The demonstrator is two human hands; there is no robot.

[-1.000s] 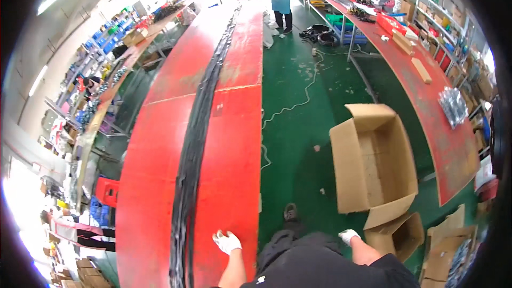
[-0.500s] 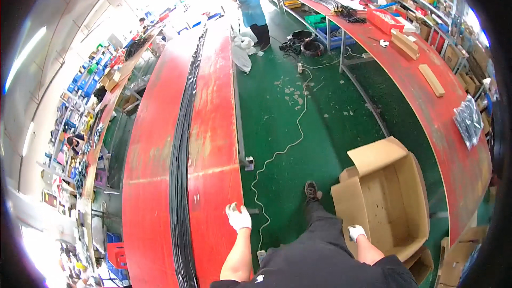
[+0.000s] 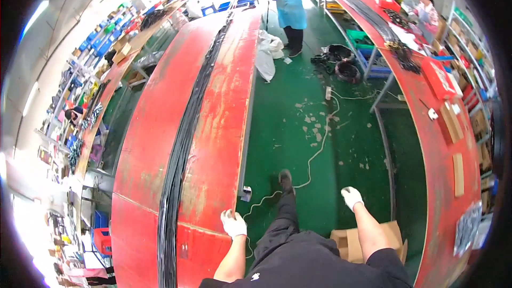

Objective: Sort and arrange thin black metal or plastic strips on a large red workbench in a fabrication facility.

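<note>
My left hand [image 3: 233,223], in a white glove, rests with curled fingers on the near right edge of a long red table [image 3: 213,128]. A thick bundle of black cables [image 3: 184,144] runs lengthwise down the middle of that table. My right hand [image 3: 351,197], also in a white glove, hangs in the air over the green floor [image 3: 298,101] with the fingers closed and nothing in it. An open cardboard box [image 3: 346,242] sits on the floor just below my right forearm. My foot [image 3: 286,179] is stepped forward in the aisle.
A second long red table [image 3: 442,144] curves along the right, carrying cables, wooden blocks and small parts. A white cord [image 3: 320,149] trails across the floor. A person in a blue apron [image 3: 290,0] stands far down the aisle beside white bags and black cable coils [image 3: 341,66].
I have walked forward along the aisle. The cardboard box has slid from my right side to beneath my right arm. My left hand stays at the red table's edge.
</note>
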